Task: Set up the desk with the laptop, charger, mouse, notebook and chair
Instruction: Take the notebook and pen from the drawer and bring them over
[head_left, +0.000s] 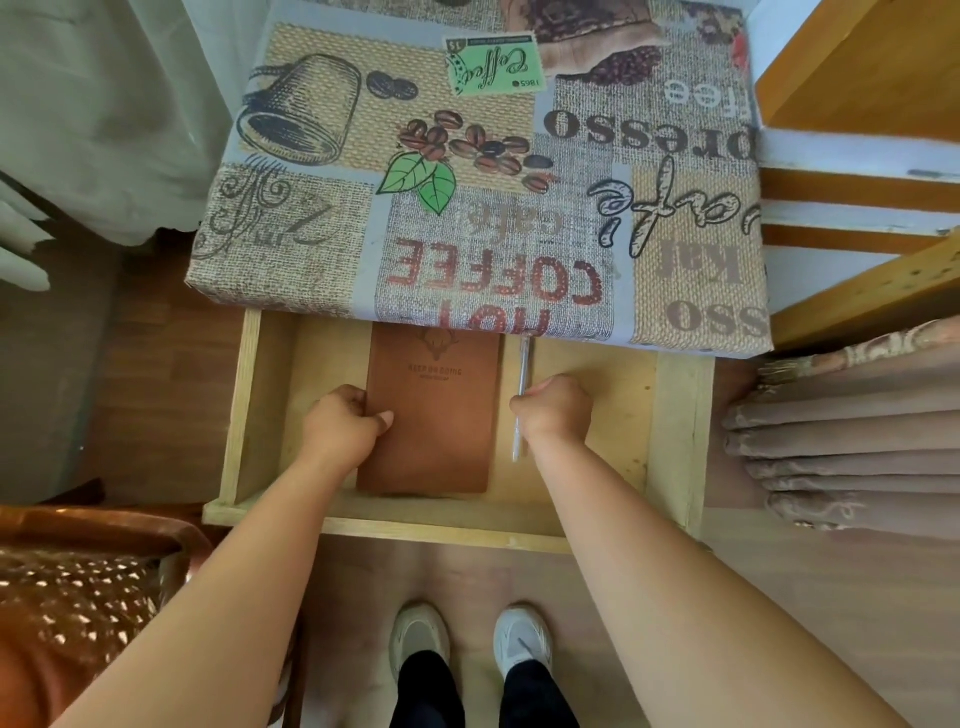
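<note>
Below, the wooden drawer stands pulled out from under the desk with its coffee-print cover. Brown notebook lies flat inside, its far end under the desk edge. Left hand clamps the notebook's left edge, thumb on top. Right hand is curled around a clear pen just beside the notebook.
</note>
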